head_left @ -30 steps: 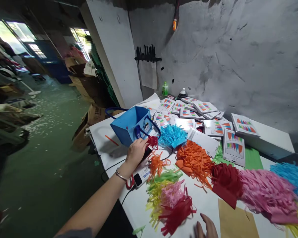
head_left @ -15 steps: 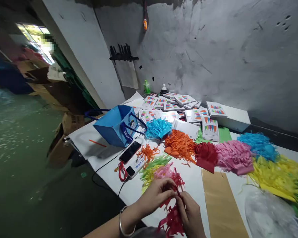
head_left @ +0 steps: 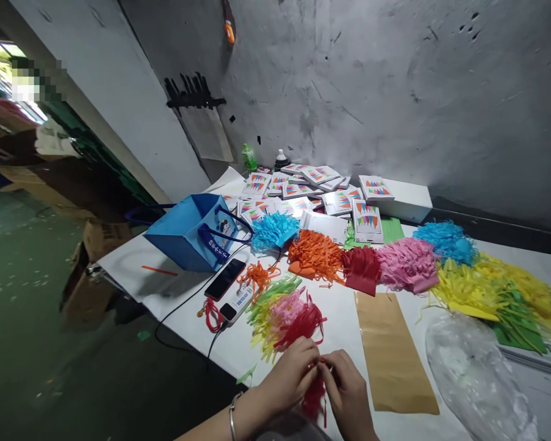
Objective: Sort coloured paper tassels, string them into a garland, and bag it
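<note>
My left hand and my right hand meet at the near edge of the white table, fingers pinched together on a red paper tassel that hangs down between them. Just beyond my hands lies a small heap of fringed tassels in red, pink, green, yellow and orange. A brown paper sleeve lies flat to the right of my hands.
Piles of fringed paper in blue, orange, dark red, pink and yellow cross the table. A blue gift bag, a phone, a power bank, printed boxes and clear plastic lie around.
My left hand left the phone beside the blue bag and came back to the near edge. Both hands now pinch a red tassel, and the view has swung right.
</note>
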{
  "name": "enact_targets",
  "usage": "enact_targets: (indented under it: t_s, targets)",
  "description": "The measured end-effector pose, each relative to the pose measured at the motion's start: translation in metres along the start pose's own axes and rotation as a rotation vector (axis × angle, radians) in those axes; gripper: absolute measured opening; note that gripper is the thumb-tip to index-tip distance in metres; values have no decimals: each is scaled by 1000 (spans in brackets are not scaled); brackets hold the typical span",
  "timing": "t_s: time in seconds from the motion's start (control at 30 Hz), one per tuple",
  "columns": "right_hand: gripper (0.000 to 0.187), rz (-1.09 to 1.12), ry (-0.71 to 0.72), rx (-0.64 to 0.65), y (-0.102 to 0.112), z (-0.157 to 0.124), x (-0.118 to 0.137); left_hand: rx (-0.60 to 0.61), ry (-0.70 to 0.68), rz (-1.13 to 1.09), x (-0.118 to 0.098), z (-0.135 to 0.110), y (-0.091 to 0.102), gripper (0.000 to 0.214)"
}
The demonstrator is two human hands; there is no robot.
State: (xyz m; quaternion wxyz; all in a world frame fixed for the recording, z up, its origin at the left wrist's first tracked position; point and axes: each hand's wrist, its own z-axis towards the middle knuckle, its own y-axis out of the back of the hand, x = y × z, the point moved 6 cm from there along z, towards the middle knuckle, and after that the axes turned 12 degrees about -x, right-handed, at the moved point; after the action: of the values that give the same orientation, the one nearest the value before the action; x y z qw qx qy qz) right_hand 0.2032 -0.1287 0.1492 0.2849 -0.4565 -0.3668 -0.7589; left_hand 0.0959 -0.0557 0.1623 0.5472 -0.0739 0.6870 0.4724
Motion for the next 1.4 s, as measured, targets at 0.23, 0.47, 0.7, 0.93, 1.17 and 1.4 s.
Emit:
enact_targets:
  t_s: [0.23, 0.47, 0.7, 0.93, 1.17, 1.4]
  targets:
    - [32, 188, -412, -139, -3, 2, -46, -7, 188, -145, 31, 7, -36, 22]
    - [46, -59, -378, -126, 2, -22, -107, -275, 214, 243, 102, 18, -32, 40]
    - [56, -187, -235, -265, 41, -54, -154, -120, -138, 211, 63, 37, -63, 28]
    - [57, -312, -317, -437, 132, -23, -186, 12, -139, 330, 66, 160, -112, 21]
    - [49, -299, -315, -493, 175, -10, -229, -27, -113, 467, 86, 224, -129, 20]
    - [46, -224, -318, -544, 161, -7, -235, -309, 161, 809, 129, 243, -45, 34]
